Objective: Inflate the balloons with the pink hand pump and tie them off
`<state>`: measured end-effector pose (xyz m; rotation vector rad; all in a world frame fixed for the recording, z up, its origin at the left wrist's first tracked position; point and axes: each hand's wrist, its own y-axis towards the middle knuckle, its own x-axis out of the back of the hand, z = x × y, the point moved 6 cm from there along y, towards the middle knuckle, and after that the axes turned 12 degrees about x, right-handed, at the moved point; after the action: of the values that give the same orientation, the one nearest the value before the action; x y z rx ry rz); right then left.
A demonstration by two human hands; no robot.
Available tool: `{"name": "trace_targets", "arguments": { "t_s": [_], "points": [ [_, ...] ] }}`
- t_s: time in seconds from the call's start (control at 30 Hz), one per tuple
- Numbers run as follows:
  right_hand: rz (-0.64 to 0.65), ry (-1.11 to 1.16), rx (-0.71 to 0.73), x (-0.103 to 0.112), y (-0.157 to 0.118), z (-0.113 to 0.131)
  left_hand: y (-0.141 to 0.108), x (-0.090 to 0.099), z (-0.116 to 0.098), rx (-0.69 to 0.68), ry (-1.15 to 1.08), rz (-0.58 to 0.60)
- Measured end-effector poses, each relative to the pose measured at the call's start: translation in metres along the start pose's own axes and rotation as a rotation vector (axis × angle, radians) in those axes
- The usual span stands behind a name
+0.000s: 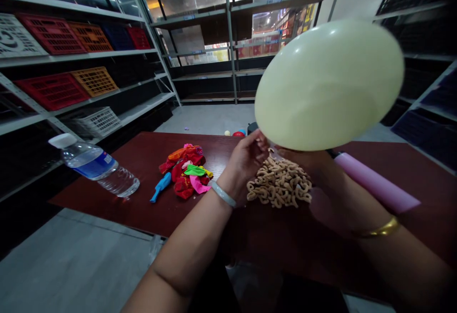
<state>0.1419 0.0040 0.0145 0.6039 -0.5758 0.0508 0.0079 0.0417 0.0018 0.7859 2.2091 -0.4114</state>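
Observation:
A large inflated pale yellow balloon (330,84) fills the upper right, its lower end at my hands. Under that end, my right hand (309,163) is partly hidden by the balloon and blurred, so its fingers cannot be made out. My left hand (250,156) is just left of the balloon's lower end with its fingers curled together; what they pinch is too small to tell. Below and between the hands lies a pile of small tan curled pieces (280,182) on the dark red table. Left of my left hand sits a heap of uninflated balloons (185,170) in several colours.
A water bottle (96,165) appears tilted at the table's left. A pink cylinder (376,182) lies on the table (143,160) at the right. Shelves (107,55) with red, orange and white crates stand left; more racks are behind. Small balls lie beyond the table.

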Motion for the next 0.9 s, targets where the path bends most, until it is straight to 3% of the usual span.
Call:
{"name": "trace_targets", "arguments": {
  "t_s": [0.07,0.13,0.3,0.4,0.57,0.67,0.77,0.9],
  "points": [
    [0.123,-0.181,0.135,-0.007,0.0,0.002,0.001,0.008,-0.009,-0.032,-0.171,-0.018],
    [0.26,-0.211,0.222,-0.021,-0.004,0.003,0.003,0.015,-0.013,-0.046,-0.243,-0.046],
    [0.43,-0.536,0.269,-0.042,-0.012,0.001,0.005,0.023,-0.011,-0.06,-0.238,-0.078],
    [0.321,-0.394,0.186,-0.032,-0.008,-0.001,0.006,0.024,-0.009,-0.062,-0.215,-0.082],
    [-0.103,0.393,-0.204,0.004,-0.007,-0.013,0.007,0.028,-0.003,-0.059,-0.175,-0.148],
    [-0.245,0.638,-0.256,0.013,-0.008,-0.01,0.007,0.023,0.006,-0.044,-0.103,-0.164],
    [-0.265,0.529,-0.187,0.016,-0.006,-0.007,0.006,0.016,0.019,-0.022,-0.001,-0.18],
    [-0.113,0.03,0.125,0.006,-0.004,0.011,0.005,0.014,0.028,-0.061,0.18,-0.263]
  ]
}}
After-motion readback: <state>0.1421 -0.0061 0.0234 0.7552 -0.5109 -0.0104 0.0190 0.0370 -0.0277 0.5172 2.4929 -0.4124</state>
